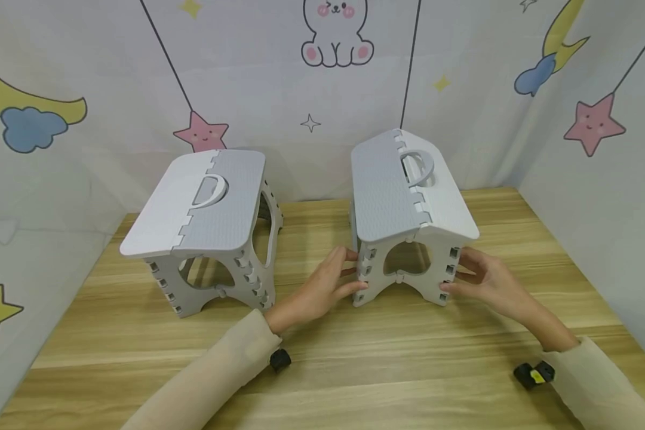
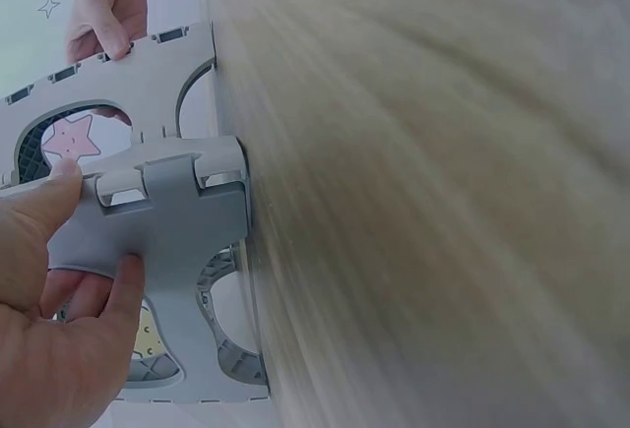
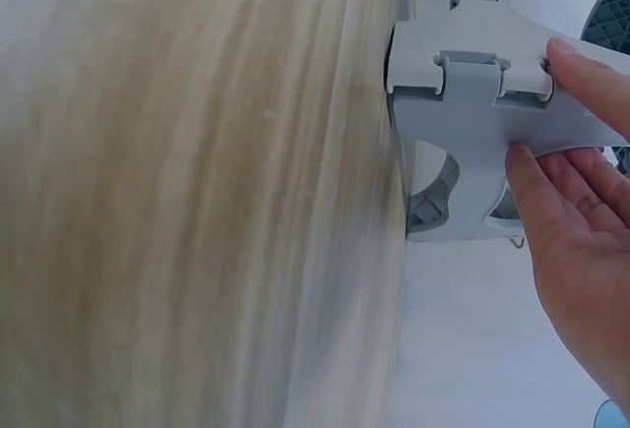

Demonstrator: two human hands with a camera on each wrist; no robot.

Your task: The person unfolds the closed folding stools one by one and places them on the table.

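Observation:
A grey and white folding stool (image 1: 378, 197) stands on its legs at the right, its two-part top slightly peaked along the middle seam. My left hand (image 1: 322, 288) grips its left front leg edge; in the left wrist view the thumb lies over the hinged corner and some fingers reach into the side panel's opening. On the other side, my right hand (image 1: 491, 285) holds the right front corner the same way, with its thumb (image 3: 591, 79) on the hinge edge. A second folding stool (image 1: 158, 206) stands unfolded at the left, its top nearly flat, untouched by either hand.
Both stools stand on a wood-grain table (image 1: 355, 370). Behind them hangs a white curtain (image 1: 269, 89) printed with stars, moons and a bear, which also runs along both sides. Each stool's top has a carrying handle at its seam.

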